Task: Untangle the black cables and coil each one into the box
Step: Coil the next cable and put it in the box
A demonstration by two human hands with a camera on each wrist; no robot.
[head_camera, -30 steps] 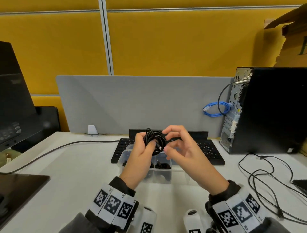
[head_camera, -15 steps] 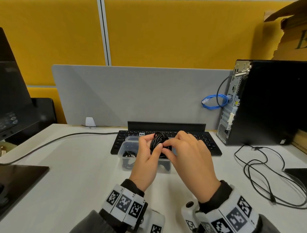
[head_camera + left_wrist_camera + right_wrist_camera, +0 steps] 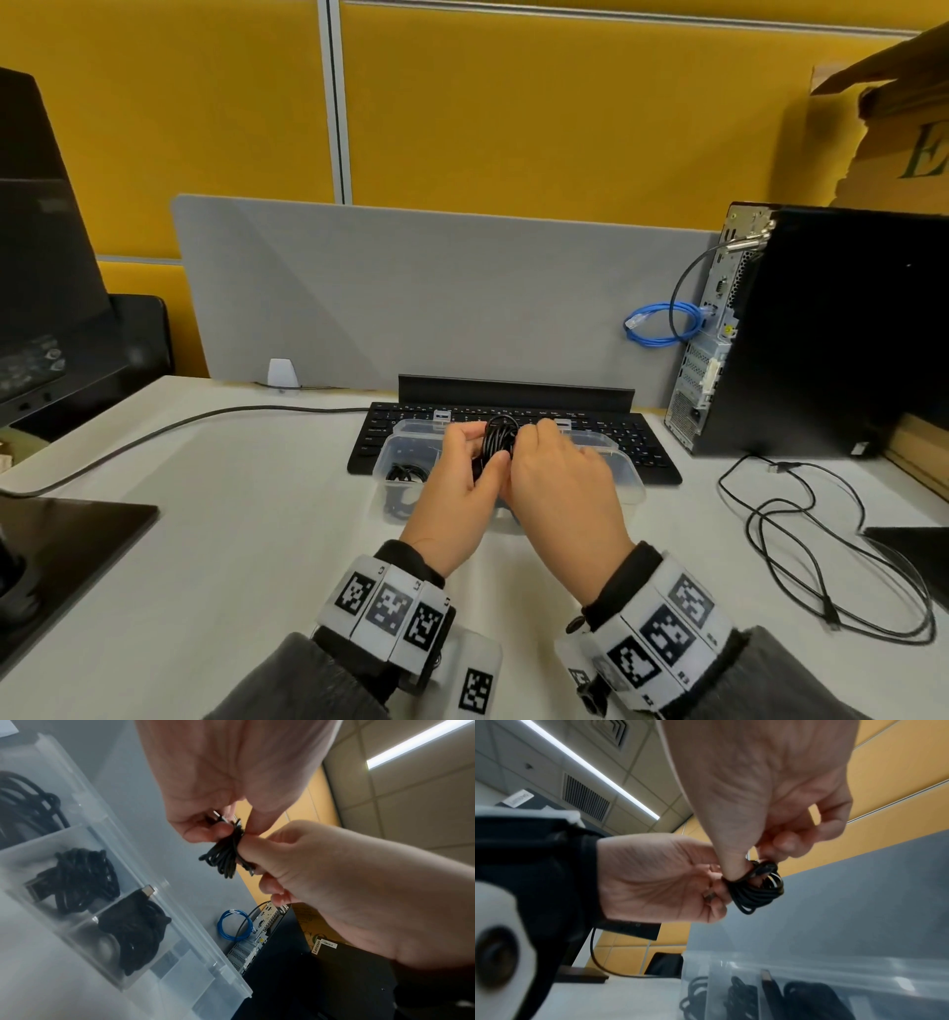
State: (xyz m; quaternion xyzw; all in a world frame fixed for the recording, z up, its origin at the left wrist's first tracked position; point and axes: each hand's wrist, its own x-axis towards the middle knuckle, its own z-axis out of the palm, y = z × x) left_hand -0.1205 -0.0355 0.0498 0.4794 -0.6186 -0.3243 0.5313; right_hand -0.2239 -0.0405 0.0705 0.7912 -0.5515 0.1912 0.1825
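A small coiled black cable (image 3: pixel 500 437) is held between both hands just above the clear plastic box (image 3: pixel 619 460). My left hand (image 3: pixel 480 448) grips the coil from the left, thumb across its front. My right hand (image 3: pixel 519 451) pinches it from the right. In the left wrist view the coil (image 3: pixel 226 853) hangs between my left hand (image 3: pixel 223 823) and my right hand (image 3: pixel 253 860). In the right wrist view my right hand (image 3: pixel 752 863) pinches the coil (image 3: pixel 757 890) at its top. Box compartments hold coiled black cables (image 3: pixel 77 878).
A loose black cable (image 3: pixel 821 555) sprawls on the white desk at the right. A black keyboard (image 3: pixel 647 452) lies behind the box, with a computer tower (image 3: pixel 821 329) and a blue cable (image 3: pixel 662 324) at the back right. A monitor base (image 3: pixel 67 534) sits at the left.
Both hands have come down with the coil from chest height to just over the box. My right hand has closed in on the coil.
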